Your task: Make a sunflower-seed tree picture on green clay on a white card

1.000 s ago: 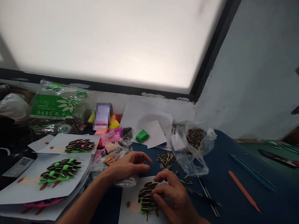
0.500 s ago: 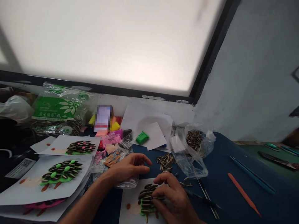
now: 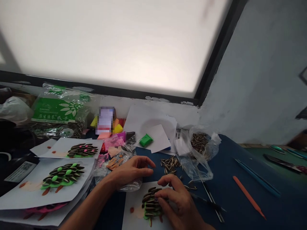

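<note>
A white paper sheet (image 3: 134, 201) at the bottom centre carries a green clay shape (image 3: 149, 204) covered with rows of dark sunflower seeds. My right hand (image 3: 178, 201) rests on the right side of that shape, fingertips pressed against the seeds; whether a seed is pinched there is hidden. Just above the sheet, my left hand (image 3: 130, 172) lies flat with fingers spread on a crumpled clear plastic bag (image 3: 130, 185). A loose pile of seeds (image 3: 170, 163) sits on the blue table right behind both hands.
Finished seed-and-clay pictures (image 3: 62, 175) on paper lie at left. A clear bag of seeds (image 3: 199, 143), a green clay block (image 3: 146, 140), coloured clay packets (image 3: 115, 140), a green seed package (image 3: 57, 110), an orange stick (image 3: 249, 197) and blue tools (image 3: 256, 176) surround the work.
Both hands stay nearly still; the right fingers shift slightly on the seeds. The view wobbles a little.
</note>
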`<state>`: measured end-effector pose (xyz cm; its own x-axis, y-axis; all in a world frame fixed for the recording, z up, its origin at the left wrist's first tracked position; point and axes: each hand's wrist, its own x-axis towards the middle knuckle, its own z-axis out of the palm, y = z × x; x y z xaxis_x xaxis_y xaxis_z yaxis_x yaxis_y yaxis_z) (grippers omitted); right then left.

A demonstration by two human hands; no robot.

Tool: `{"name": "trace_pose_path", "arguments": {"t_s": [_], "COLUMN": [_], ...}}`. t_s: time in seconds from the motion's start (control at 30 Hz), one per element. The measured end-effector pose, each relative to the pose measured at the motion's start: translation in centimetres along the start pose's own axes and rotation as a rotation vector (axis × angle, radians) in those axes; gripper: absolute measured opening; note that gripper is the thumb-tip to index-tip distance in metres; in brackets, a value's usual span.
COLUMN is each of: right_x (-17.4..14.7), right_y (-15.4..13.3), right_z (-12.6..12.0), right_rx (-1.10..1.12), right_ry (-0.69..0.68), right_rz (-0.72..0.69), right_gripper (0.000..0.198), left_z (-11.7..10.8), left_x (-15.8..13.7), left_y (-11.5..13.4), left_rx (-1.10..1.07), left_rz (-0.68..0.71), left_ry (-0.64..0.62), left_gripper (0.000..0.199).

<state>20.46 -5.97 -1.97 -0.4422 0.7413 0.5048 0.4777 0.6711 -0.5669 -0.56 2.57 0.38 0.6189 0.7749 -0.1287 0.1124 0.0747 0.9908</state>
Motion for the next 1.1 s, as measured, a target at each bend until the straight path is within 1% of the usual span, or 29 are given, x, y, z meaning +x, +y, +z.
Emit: {"name": "trace_pose_path", "arguments": {"t_s": [0.07,0.13,0.23,0.33,0.4,0.47,0.53,0.6,0.7,0.8,0.87,0.97,1.1], "right_x": [0.0,0.3,1.3,2.8,3.6,4.2,4.5,4.6,4.8,4.9,4.9,4.7,4.3], "right_y": [0.0,-0.2,-0.6,-1.0,-1.0,-0.8,-0.4,-0.1,-0.1,-0.3,-0.3,0.1,0.6], "right_z": [-0.1,-0.4,-1.2,-2.0,-2.2,-2.0,-1.7,-1.3,-1.1,-1.6,-2.0,-2.3,-2.0], "right_rx": [0.037,0.092,0.18,0.231,0.235,0.223,0.218,0.224,0.244,0.273,0.288,0.289,0.306], "right_ry": [-0.015,-0.017,0.025,0.079,0.109,0.142,0.179,0.214,0.221,0.197,0.189,0.18,0.133], "right_rz": [0.053,0.139,0.27,0.342,0.322,0.258,0.202,0.187,0.219,0.239,0.232,0.243,0.341], "right_gripper": [0.017,0.016,0.018,0.022,0.022,0.02,0.018,0.015,0.012,0.008,0.005,0.009,0.018], "left_z": [0.0,0.0,0.0,0.3,0.8,1.3,1.9,2.3,2.4,2.2,2.0,1.8,1.8], "left_x": [0.0,-0.1,-0.2,-0.4,-0.5,-0.5,-0.3,-0.2,-0.1,-0.1,-0.1,-0.1,-0.1], "left_y": [0.2,0.4,0.6,1.0,1.4,1.8,2.2,2.5,2.5,2.5,2.5,2.4,1.9], "left_rx": [-0.021,-0.032,-0.001,0.062,0.085,0.062,0.032,-0.009,-0.041,-0.047,-0.042,-0.031,-0.094], "left_rz": [-0.021,-0.058,-0.081,-0.101,-0.126,-0.138,-0.117,-0.075,-0.05,-0.058,-0.049,-0.048,-0.081], "left_ry": [0.015,0.025,0.055,0.087,0.073,0.018,-0.024,0.0,0.032,0.026,0.052,0.102,0.101], "left_gripper": [0.045,0.045,0.047,0.05,0.055,0.059,0.061,0.06,0.059,0.058,0.059,0.057,0.055]}}
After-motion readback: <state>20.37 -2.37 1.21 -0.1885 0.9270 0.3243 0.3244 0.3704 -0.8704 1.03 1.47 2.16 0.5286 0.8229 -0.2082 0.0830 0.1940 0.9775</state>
